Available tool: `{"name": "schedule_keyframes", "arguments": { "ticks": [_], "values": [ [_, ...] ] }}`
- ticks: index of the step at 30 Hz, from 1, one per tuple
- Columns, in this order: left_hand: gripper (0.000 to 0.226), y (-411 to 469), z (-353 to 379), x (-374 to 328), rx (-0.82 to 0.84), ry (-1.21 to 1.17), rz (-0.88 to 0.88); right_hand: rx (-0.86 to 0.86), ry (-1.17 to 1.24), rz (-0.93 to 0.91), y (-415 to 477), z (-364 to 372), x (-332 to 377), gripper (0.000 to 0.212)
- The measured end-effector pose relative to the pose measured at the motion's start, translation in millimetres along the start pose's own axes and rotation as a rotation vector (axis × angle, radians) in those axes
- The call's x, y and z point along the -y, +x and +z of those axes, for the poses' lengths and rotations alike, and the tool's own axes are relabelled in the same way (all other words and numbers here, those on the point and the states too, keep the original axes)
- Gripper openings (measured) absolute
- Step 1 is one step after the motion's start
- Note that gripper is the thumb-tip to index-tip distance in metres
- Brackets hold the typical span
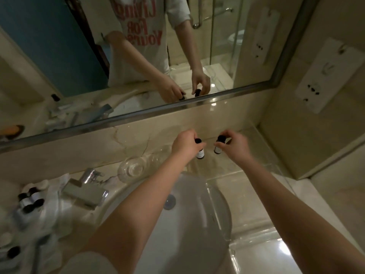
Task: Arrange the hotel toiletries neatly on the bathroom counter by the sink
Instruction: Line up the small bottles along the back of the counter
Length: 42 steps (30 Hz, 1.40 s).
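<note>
Wall mirror (59, 56) with brushed metal frame (138, 113) runs along the back wall. Chrome tap (85, 191) at left, two clear glass tumblers (132, 169) just right of it by the backsplash. Round metal drain plug (169, 201) lower right of tap. White socket panel (324, 76) on right wall. Reflection shows a chrome rail (199, 18) and a toilet (236, 37), blurry.

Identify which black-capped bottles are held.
The left bottle in the left hand and right bottle in the right hand; the other bottles sit left of the faucet.
</note>
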<state>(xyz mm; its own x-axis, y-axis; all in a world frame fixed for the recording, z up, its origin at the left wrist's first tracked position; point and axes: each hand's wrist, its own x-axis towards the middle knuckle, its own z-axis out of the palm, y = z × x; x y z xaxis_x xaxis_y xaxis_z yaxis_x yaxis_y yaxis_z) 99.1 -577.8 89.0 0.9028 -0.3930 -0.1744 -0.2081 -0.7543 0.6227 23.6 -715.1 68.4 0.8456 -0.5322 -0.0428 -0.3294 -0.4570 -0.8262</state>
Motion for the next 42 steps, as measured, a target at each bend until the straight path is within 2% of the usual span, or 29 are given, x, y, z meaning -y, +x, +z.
{"name": "schedule_keyframes", "arguments": {
  "ticks": [10, 13, 16, 20, 24, 29, 37, 42],
  "values": [
    [0.029, 18.1, 24.5, 2.2, 0.065, 0.122, 0.013, 0.041, -0.063, -0.04, 20.3, -0.6, -23.9, 0.03],
    [0.044, 18.7, 18.0, 2.1, 0.11, 0.166, 0.011, 0.098, -0.133, -0.061, 21.7, -8.1, -27.6, 0.042],
    [0.054, 16.0, 9.2, 0.7, 0.098, 0.206, 0.045, 0.109, -0.232, -0.136, 21.4, -21.2, -25.6, 0.045],
    [0.043, 11.7, 4.0, -3.5, 0.108, 0.261, 0.119, 0.114, -0.408, -0.286, 24.0, -26.0, -19.2, 0.041],
    [0.025, 13.0, 8.5, -5.5, 0.132, 0.283, 0.142, 0.146, -0.509, -0.335, 26.6, -16.7, -18.3, 0.029],
    [0.022, 25.4, 15.6, -15.8, 0.137, 0.338, 0.171, 0.097, -0.447, -0.304, 32.2, -17.8, -28.2, 0.024],
    [0.021, 70.5, 41.0, -62.3, 0.164, 0.334, 0.253, 0.009, -0.266, -0.097, 75.7, -58.1, -53.3, 0.03],
    [0.018, 94.2, 59.6, -88.4, 0.16, 0.389, 0.261, -0.019, -0.243, -0.137, 97.0, -71.0, -58.9, 0.027]
  ]
}}
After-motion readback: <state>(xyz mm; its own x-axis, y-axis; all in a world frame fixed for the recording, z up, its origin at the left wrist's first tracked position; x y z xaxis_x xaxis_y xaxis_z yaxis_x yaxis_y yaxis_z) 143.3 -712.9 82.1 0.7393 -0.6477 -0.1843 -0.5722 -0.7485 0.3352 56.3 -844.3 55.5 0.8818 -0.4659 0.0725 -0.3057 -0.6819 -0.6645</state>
